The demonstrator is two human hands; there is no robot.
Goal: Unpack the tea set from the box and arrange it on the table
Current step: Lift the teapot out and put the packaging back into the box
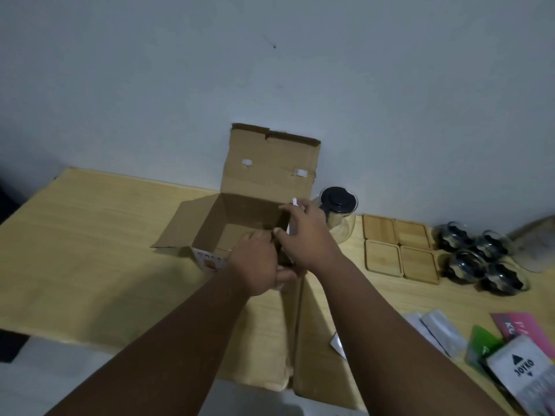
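While the box (240, 214) sits at the table's (90, 235) back edge by the wall (360, 85), its mouth faces up and its back flap stands tall. One hand, the left hand (258, 265), grips its near rim, and the right hand (303, 235) grips its right side. Beside it a teapot (339, 208), coasters (399, 247) and cups (480, 259) crowd the right; bare wood spreads left.

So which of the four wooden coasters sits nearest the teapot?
The back-left coaster, the only one lying directly beside the teapot.
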